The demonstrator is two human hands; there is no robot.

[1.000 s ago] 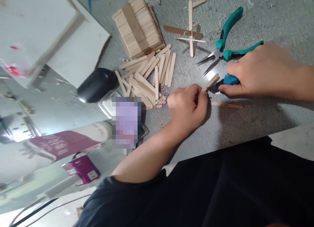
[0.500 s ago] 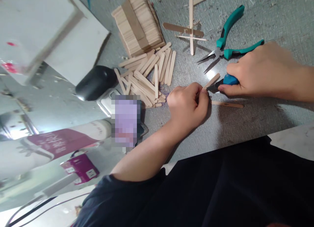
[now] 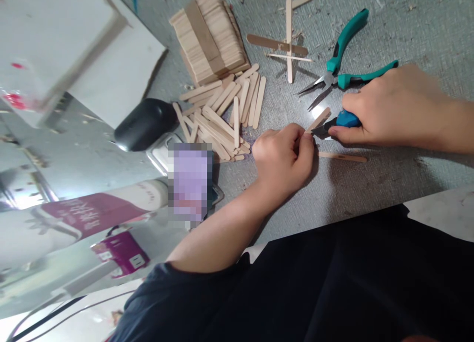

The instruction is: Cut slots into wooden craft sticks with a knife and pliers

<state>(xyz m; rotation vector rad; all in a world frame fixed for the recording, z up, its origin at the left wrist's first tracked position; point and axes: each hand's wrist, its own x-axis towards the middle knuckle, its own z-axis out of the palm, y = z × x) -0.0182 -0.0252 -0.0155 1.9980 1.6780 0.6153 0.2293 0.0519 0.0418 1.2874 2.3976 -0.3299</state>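
My left hand [image 3: 283, 152] is closed near the table's front edge, pinching a wooden craft stick [image 3: 319, 120] between thumb and forefinger. The stick's free end points up and to the right. My right hand [image 3: 385, 110] is wrapped around a blue-handled cutting tool [image 3: 348, 119], whose dark pointed metal head meets the stick beside my left thumb. Most of the handle is hidden in my fist, so its exact kind is unclear. Another craft stick with a dark mark [image 3: 342, 157] lies just below. Green-handled needle-nose pliers [image 3: 329, 79] rest with jaws apart above my right hand.
Loose craft sticks [image 3: 222, 110] are heaped left of my hands, below a banded bundle [image 3: 207, 36]. Crossed sticks [image 3: 289, 36] sit at the back. A black computer mouse [image 3: 146, 125], a blurred-out lilac object [image 3: 190, 184] and a purple power socket block [image 3: 122, 253] are at left.
The held stick and the tool's head have shifted very slightly. Both hands keep their grip in nearly the same place.
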